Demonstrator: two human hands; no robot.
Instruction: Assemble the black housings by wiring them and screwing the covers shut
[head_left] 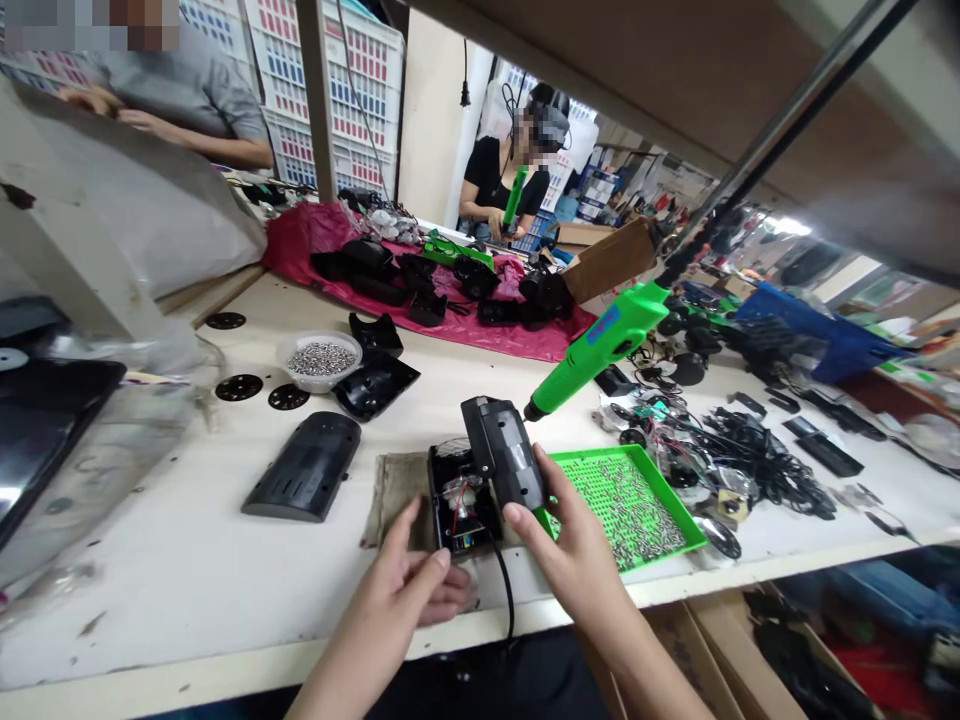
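In the head view, my right hand (574, 535) grips a black curved plastic cover (506, 450), tilted above the right side of an open black housing (444, 520). Red wires and a small circuit board show inside that housing, and a black cable (506, 590) runs from it toward the table's front edge. At the housing's lower left corner is my left hand (412, 575), thumb and forefinger apart; whether it touches the housing I cannot tell. Beneath the housing lies a brown cloth pad (394, 500). A green electric screwdriver (600, 350) hangs tip-down just beyond the cover.
A green tray (645, 500) of screws stands right of my right hand. Further left are another black cover (304, 468), a bowl of small metal parts (321, 360) and black discs (238, 387). Tangled cables (772, 455) lie right. Two people work across the table.
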